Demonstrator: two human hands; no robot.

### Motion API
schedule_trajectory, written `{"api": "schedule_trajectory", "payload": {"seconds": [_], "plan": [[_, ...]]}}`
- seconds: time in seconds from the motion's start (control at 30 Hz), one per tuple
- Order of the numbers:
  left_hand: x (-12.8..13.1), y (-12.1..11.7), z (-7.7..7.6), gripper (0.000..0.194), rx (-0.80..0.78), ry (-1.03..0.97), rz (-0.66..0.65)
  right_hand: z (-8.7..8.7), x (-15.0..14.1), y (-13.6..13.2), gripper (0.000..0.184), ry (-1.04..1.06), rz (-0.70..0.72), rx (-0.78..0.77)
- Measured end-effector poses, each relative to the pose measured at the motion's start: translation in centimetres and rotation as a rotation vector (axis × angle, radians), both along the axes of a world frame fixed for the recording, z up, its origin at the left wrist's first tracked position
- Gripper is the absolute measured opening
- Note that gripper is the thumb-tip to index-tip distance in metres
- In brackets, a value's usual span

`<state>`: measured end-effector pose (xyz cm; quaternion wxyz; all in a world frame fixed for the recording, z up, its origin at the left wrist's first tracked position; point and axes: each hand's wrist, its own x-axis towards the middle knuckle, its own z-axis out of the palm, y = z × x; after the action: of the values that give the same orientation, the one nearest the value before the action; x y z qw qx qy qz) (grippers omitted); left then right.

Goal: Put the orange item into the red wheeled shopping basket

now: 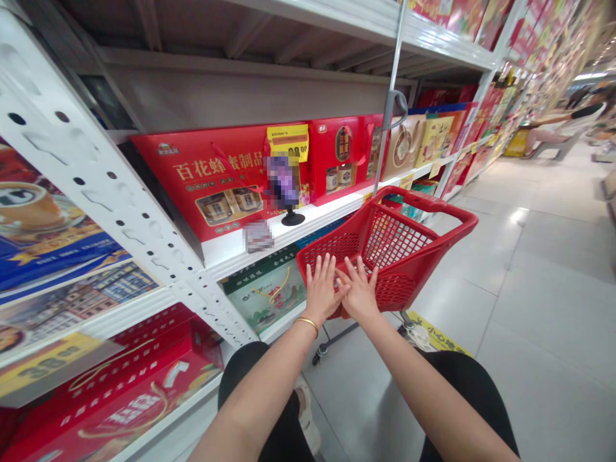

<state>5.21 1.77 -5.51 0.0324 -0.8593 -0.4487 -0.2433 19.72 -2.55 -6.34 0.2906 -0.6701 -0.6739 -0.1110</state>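
Both arms reach forward toward a red plastic shopping cart (402, 244) that stands beside the shelf. My left hand (325, 292) wears a thin gold bangle on the wrist, and its fingers are spread. Close beside it, with thumbs meeting or overlapping, is my right hand (359, 292), its fingers also spread. Nothing is held in either one. The hands appear in front of the cart's near side; whether they touch it I cannot tell. On the shelf edge above them, a small black round-based stand (292, 219) carries a blurred-out item. A blurred small block (258, 236) lies next to it.
Red gift boxes (192, 160) line the white metal shelf, with a yellow price tag (289, 142) on front. A shelf post (110, 173) rises at left. A green box (267, 289) sits lower. A yellow floor sign (440, 335) lies by the cart. A person (563, 122) sits farther down the aisle.
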Motion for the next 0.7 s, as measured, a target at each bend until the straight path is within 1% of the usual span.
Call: {"api": "schedule_trajectory", "payload": {"seconds": [0.07, 0.1, 0.17, 0.23, 0.3, 0.37, 0.5, 0.57, 0.63, 0.7], "plan": [[0.0, 0.0, 0.0, 0.083, 0.003, 0.007, -0.001, 0.1, -0.1, -0.1, 0.045, -0.024, 0.047, -0.018], [0.0, 0.0, 0.0, 0.083, 0.003, 0.007, 0.0, 0.3, 0.5, -0.1, 0.045, -0.032, 0.035, -0.021], [-0.1, 0.0, -0.1, 0.084, 0.003, 0.001, 0.0, 0.8, 2.6, 0.3, 0.045, -0.025, -0.052, -0.013], [-0.1, 0.1, -0.2, 0.085, 0.004, -0.006, -0.007, 1.2, 4.7, 0.8, 0.046, 0.011, -0.178, 0.006], [0.0, 0.1, -0.3, 0.086, 0.009, -0.012, -0.015, 1.4, 5.7, 1.1, 0.047, 0.044, -0.248, 0.029], [0.0, 0.1, -0.3, 0.088, 0.01, -0.016, -0.016, 1.2, 5.0, 1.0, 0.047, 0.045, -0.224, 0.042], [0.0, 0.2, -0.3, 0.085, -0.012, -0.012, -0.012, 0.4, 1.1, 0.0, 0.046, -0.006, -0.019, -0.007], [0.0, 0.1, -0.2, 0.084, -0.018, -0.01, -0.011, 0.3, 0.2, -0.3, 0.046, -0.032, 0.063, -0.045], [0.0, 0.1, -0.1, 0.085, -0.018, -0.012, -0.012, 0.6, 0.9, -0.3, 0.046, -0.051, 0.063, -0.061], [-0.1, 0.1, -0.1, 0.087, -0.013, -0.014, -0.014, 1.2, 2.9, 0.0, 0.046, -0.054, -0.033, -0.058]]}}
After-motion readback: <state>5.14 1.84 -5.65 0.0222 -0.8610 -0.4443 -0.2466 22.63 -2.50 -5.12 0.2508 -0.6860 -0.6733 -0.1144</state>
